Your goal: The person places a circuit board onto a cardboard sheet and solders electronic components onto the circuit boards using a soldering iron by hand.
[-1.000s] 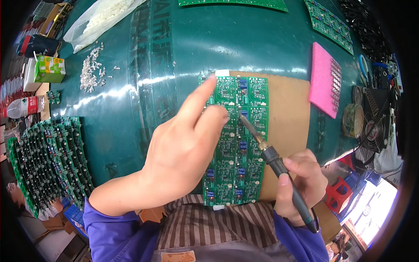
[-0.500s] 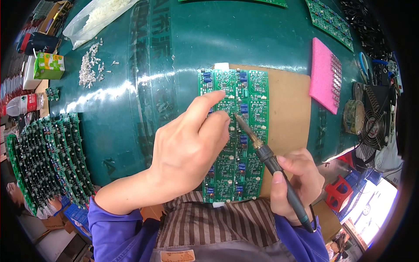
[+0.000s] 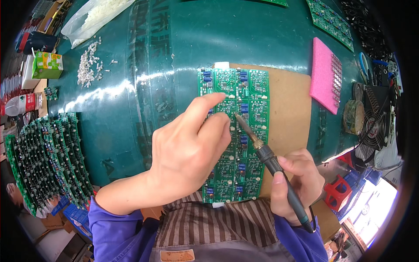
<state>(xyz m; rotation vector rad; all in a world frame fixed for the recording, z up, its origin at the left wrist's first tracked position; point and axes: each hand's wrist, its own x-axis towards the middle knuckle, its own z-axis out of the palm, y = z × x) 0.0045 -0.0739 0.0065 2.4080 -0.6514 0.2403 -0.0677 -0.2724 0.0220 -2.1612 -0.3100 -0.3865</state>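
A green circuit board panel with blue components lies in front of me, partly hidden under my left hand. One finger of that hand reaches out to the panel's surface. Its other fingers are bent together, and whatever they may hold is hidden. My right hand grips a soldering iron by its dark handle. The iron's tip meets the panel, or nearly so, just right of my bent left fingers; contact is too small to tell.
Brown cardboard lies under the panel on the green tabletop. Several stacked boards stand at left. Small clear parts and a plastic bag lie far left. Pink foam holding small metal parts and a fan are at right.
My left hand has shifted very slightly over the panel. The soldering iron and my right hand stay almost in place.
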